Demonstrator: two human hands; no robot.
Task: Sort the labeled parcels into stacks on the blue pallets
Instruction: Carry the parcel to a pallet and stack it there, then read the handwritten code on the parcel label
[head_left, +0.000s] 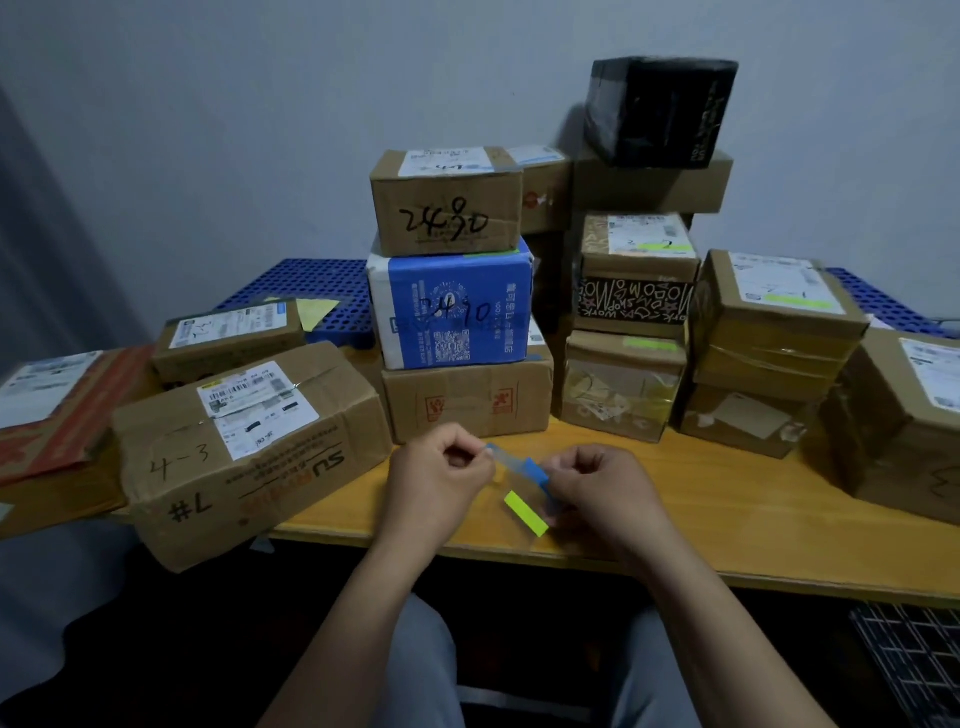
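The left hand (441, 467) and right hand (597, 486), fingers curled, pinch opposite ends of a clear strip of label tabs (519, 467), blue and yellow-green, over the bare front edge of the wooden table (727, 519). Labeled parcels (447, 218) crowd behind and on both sides, largely hiding the blue pallets (306, 280). The outermost boxes are cut off, and most label print is unreadable.

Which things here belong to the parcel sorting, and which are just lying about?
Job: left hand and right hand pinching the sticky-flag strip; blue box; 4-3 box; blue pallet.
Lying about: yellow paper on the pallet; dark grid, lower right.
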